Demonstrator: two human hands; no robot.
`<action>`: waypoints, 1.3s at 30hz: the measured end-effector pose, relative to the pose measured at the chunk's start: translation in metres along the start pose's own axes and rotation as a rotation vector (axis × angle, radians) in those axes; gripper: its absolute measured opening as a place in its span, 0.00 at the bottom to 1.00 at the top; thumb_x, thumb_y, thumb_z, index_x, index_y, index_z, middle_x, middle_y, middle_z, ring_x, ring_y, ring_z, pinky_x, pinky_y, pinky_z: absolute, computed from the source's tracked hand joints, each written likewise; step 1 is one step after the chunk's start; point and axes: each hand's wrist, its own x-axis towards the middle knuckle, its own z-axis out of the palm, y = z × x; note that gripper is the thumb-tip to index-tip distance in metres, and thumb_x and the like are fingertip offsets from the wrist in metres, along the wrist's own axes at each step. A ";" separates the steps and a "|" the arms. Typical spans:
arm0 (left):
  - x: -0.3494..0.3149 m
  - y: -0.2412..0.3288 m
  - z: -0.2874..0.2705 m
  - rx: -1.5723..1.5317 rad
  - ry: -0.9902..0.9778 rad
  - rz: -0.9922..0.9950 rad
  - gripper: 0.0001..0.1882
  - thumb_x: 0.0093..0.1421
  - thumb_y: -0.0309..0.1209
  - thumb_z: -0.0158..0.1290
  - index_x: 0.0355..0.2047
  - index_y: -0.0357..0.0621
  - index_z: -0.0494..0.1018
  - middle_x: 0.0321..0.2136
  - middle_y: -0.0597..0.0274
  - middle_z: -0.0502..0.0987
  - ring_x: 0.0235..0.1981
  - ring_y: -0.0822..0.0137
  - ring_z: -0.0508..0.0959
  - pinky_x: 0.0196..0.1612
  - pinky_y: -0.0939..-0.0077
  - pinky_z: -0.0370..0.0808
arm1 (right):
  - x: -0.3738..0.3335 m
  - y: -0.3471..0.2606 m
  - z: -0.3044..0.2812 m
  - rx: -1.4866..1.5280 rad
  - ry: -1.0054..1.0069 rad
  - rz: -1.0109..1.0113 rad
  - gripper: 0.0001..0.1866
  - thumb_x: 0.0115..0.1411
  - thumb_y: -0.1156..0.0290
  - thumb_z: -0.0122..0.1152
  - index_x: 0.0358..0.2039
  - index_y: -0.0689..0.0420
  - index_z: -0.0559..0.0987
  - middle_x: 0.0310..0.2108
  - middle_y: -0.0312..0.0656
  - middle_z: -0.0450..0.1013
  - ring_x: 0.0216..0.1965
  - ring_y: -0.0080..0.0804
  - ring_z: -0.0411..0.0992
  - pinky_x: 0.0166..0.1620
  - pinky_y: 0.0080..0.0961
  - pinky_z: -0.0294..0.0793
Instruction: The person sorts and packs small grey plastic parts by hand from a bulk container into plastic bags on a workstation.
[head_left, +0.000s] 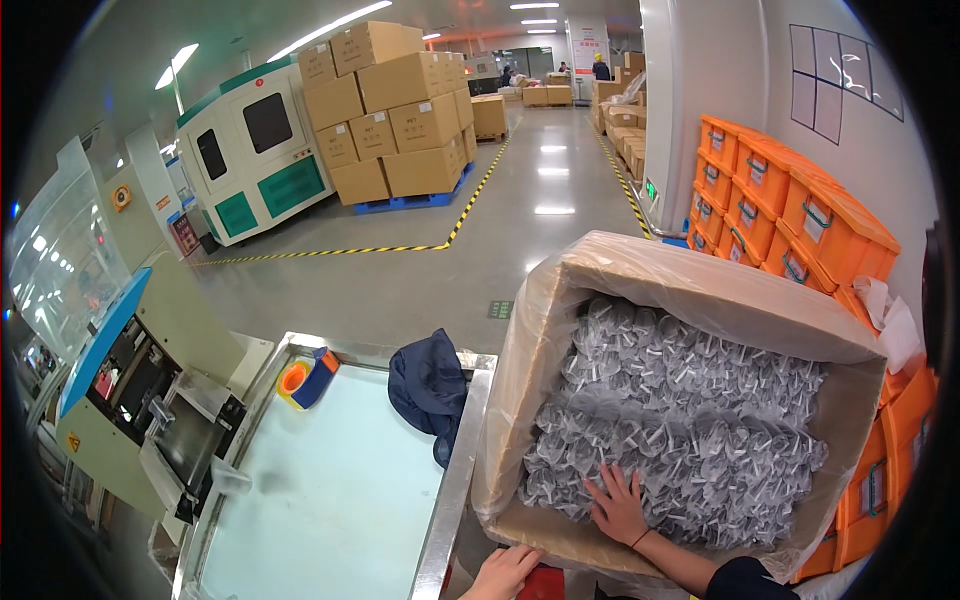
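A large cardboard box (570,258) lined with thin clear film stands in front of me on the right. Many small clear plastic pieces (690,440) fill it in tight rows, with pale thin stems showing; their exact kind is too small to tell. On the near left part of these pieces lies my right hand (618,508), open, its fingers spread and touching the top layer. My left hand (505,572) rests at the near left corner of the box, its fingers stretched along the edge and holding nothing that I can see.
Left of the box is a metal-rimmed table (330,480) bearing a dark blue cap (428,385) and a tape dispenser (308,378). A machine (150,390) adjoins it. Orange bins (760,200) are stacked at right; cartons (390,110) stand on a blue pallet farther back.
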 end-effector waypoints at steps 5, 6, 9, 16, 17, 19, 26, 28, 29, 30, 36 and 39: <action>0.002 0.002 -0.001 -0.005 0.078 0.023 0.16 0.47 0.28 0.50 0.39 0.44 0.69 0.33 0.56 0.70 0.34 0.57 0.71 0.35 0.68 0.67 | 0.003 0.002 0.007 -0.104 0.037 -0.036 0.25 0.52 0.64 0.50 0.53 0.43 0.66 0.59 0.44 0.52 0.60 0.38 0.50 0.57 0.54 0.42; 0.002 0.003 -0.002 -0.012 0.087 0.024 0.14 0.48 0.30 0.51 0.38 0.44 0.69 0.32 0.56 0.70 0.33 0.57 0.71 0.34 0.68 0.67 | 0.002 0.004 0.011 -0.121 0.067 -0.050 0.25 0.51 0.64 0.50 0.53 0.43 0.67 0.59 0.43 0.52 0.60 0.37 0.50 0.57 0.53 0.42; 0.002 0.004 -0.002 -0.032 0.099 0.023 0.12 0.49 0.31 0.51 0.36 0.44 0.69 0.29 0.57 0.69 0.31 0.57 0.71 0.32 0.67 0.67 | 0.001 0.007 0.013 -0.146 0.100 -0.074 0.24 0.51 0.64 0.51 0.52 0.42 0.68 0.59 0.43 0.53 0.59 0.36 0.51 0.57 0.53 0.43; -0.001 0.006 0.002 -0.042 0.116 0.047 0.09 0.51 0.29 0.47 0.34 0.42 0.69 0.29 0.56 0.69 0.31 0.56 0.71 0.33 0.67 0.67 | 0.001 0.008 0.015 -0.104 0.126 -0.089 0.23 0.50 0.66 0.51 0.50 0.42 0.69 0.58 0.44 0.55 0.58 0.37 0.54 0.57 0.51 0.42; 0.000 0.006 0.003 -0.042 0.119 0.044 0.09 0.51 0.29 0.47 0.34 0.42 0.69 0.29 0.56 0.69 0.31 0.56 0.71 0.33 0.67 0.67 | 0.001 0.008 0.014 -0.104 0.125 -0.094 0.23 0.50 0.66 0.51 0.50 0.42 0.69 0.58 0.44 0.55 0.58 0.37 0.54 0.57 0.51 0.42; 0.000 0.006 0.002 -0.040 0.156 0.086 0.10 0.51 0.28 0.47 0.34 0.42 0.69 0.30 0.56 0.69 0.33 0.57 0.70 0.35 0.68 0.67 | 0.001 0.007 0.012 -0.117 0.119 -0.082 0.23 0.50 0.66 0.52 0.50 0.43 0.70 0.58 0.44 0.55 0.58 0.37 0.54 0.57 0.51 0.42; 0.000 0.006 0.003 -0.005 0.104 0.107 0.11 0.50 0.27 0.46 0.36 0.41 0.68 0.33 0.57 0.69 0.35 0.58 0.70 0.36 0.68 0.66 | 0.002 0.011 0.015 -0.151 0.127 -0.098 0.23 0.50 0.66 0.52 0.49 0.42 0.70 0.58 0.44 0.55 0.58 0.37 0.54 0.57 0.52 0.42; -0.002 0.009 -0.001 -0.038 0.031 0.096 0.12 0.48 0.26 0.46 0.35 0.41 0.67 0.34 0.56 0.68 0.36 0.57 0.69 0.37 0.67 0.65 | 0.002 0.009 0.017 -0.147 0.133 -0.096 0.23 0.49 0.66 0.52 0.49 0.43 0.70 0.57 0.44 0.55 0.58 0.37 0.54 0.57 0.52 0.41; -0.003 0.010 -0.001 -0.037 0.036 0.091 0.12 0.48 0.26 0.46 0.35 0.41 0.67 0.34 0.56 0.68 0.36 0.57 0.69 0.37 0.67 0.65 | 0.002 0.009 0.017 -0.146 0.131 -0.102 0.23 0.49 0.66 0.52 0.49 0.43 0.70 0.57 0.44 0.55 0.58 0.37 0.54 0.57 0.52 0.41; -0.003 0.009 0.000 -0.055 0.023 0.098 0.12 0.47 0.25 0.46 0.35 0.41 0.67 0.34 0.55 0.67 0.37 0.56 0.69 0.38 0.67 0.65 | 0.002 0.009 0.018 -0.147 0.132 -0.102 0.23 0.49 0.66 0.52 0.49 0.43 0.70 0.58 0.44 0.55 0.58 0.37 0.53 0.57 0.52 0.41; -0.002 0.005 0.002 -0.123 0.057 0.134 0.13 0.43 0.21 0.45 0.32 0.39 0.65 0.35 0.52 0.67 0.39 0.53 0.67 0.41 0.66 0.64 | 0.001 0.010 0.018 -0.137 0.126 -0.096 0.23 0.50 0.66 0.51 0.49 0.43 0.70 0.58 0.44 0.54 0.58 0.38 0.53 0.58 0.52 0.39; -0.001 0.007 -0.003 -0.181 0.087 0.137 0.14 0.42 0.20 0.45 0.32 0.39 0.66 0.36 0.52 0.67 0.40 0.53 0.67 0.42 0.66 0.63 | 0.001 0.009 0.016 -0.132 0.115 -0.089 0.23 0.50 0.66 0.51 0.50 0.43 0.70 0.58 0.45 0.54 0.58 0.38 0.53 0.58 0.52 0.39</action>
